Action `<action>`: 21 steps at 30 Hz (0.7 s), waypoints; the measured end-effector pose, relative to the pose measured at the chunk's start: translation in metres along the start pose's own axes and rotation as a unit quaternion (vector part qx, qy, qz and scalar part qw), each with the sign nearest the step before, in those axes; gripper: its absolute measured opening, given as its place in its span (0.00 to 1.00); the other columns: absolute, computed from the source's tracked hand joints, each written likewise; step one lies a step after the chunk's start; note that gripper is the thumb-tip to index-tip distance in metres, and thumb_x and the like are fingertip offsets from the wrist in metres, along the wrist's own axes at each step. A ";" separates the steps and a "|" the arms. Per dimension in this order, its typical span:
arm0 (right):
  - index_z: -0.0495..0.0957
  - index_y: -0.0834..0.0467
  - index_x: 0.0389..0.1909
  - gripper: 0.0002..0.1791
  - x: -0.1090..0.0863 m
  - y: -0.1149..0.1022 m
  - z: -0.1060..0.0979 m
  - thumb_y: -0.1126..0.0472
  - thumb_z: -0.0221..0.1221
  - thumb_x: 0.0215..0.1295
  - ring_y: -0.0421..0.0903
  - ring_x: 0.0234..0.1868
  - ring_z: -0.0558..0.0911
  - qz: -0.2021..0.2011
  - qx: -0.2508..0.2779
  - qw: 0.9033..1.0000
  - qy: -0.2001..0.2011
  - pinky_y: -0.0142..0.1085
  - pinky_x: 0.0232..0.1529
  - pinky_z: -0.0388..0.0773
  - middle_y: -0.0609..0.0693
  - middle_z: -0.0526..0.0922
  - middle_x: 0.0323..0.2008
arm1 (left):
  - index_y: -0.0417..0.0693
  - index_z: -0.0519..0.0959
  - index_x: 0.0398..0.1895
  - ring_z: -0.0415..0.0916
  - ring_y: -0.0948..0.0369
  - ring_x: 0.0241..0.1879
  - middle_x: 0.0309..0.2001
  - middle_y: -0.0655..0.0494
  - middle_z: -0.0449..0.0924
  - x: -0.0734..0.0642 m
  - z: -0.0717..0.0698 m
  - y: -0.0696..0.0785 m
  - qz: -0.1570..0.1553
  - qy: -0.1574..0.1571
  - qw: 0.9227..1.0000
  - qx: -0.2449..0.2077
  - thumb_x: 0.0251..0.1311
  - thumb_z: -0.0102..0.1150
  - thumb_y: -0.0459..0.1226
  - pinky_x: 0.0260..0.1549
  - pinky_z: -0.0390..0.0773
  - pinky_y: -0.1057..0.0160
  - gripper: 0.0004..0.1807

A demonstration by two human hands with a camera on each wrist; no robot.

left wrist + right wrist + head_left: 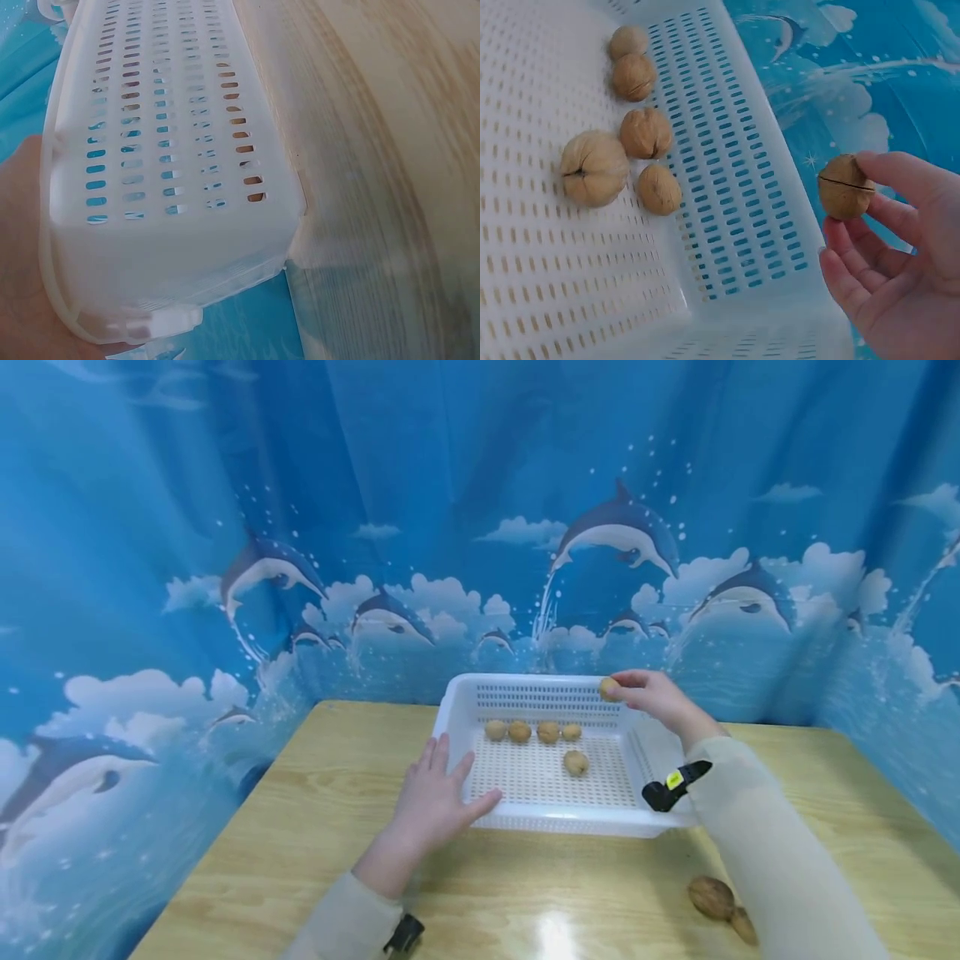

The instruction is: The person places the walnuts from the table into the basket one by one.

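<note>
A white perforated plastic basket stands on the wooden table. Inside it, several walnuts line the far side, among them a walnut, while a paler walnut sits nearer the middle. Between thumb and fingers, my right hand pinches another walnut above the basket's far right corner; a dark crack runs across its shell. My left hand lies at the basket's near left corner with its fingers spread and straight. In the left wrist view, part of that hand shows along the rim.
On the table, a large brown walnut and a second walnut lie at the front right, beside my right sleeve, which partly hides the second. A blue dolphin-print curtain hangs behind the table and along its sides.
</note>
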State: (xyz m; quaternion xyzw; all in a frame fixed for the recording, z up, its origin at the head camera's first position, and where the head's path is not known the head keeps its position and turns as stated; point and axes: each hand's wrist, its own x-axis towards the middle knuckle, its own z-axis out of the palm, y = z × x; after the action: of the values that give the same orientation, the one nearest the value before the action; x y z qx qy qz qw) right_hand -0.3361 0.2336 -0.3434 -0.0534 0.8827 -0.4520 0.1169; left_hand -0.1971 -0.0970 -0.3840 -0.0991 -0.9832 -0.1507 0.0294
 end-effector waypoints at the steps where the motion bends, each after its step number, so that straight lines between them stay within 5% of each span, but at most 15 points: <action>1: 0.56 0.59 0.70 0.38 0.001 0.003 0.000 0.44 0.54 0.65 0.62 0.64 0.63 0.001 0.001 1.000 0.004 0.57 0.60 0.61 0.62 0.60 0.66 | 0.50 0.63 0.68 0.34 0.43 0.70 0.72 0.40 0.39 0.000 0.000 0.000 0.000 0.000 1.000 0.001 0.55 0.41 0.69 0.63 0.47 0.40 0.45; 21: 0.64 0.63 0.64 0.32 0.014 0.017 0.008 0.48 0.55 0.66 0.59 0.59 0.68 -0.056 -0.070 0.996 0.021 0.56 0.57 0.65 0.63 0.69 0.59 | 0.48 0.62 0.69 0.35 0.42 0.70 0.72 0.39 0.39 0.002 0.001 0.000 0.005 0.004 1.000 0.011 0.56 0.41 0.69 0.64 0.48 0.41 0.46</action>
State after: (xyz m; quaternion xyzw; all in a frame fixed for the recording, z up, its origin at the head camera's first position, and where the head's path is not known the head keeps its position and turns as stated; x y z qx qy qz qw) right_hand -0.3475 0.2345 -0.3642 -0.1016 0.9099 -0.3961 0.0689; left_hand -0.1990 -0.0961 -0.3843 -0.1033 -0.9841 -0.1401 0.0352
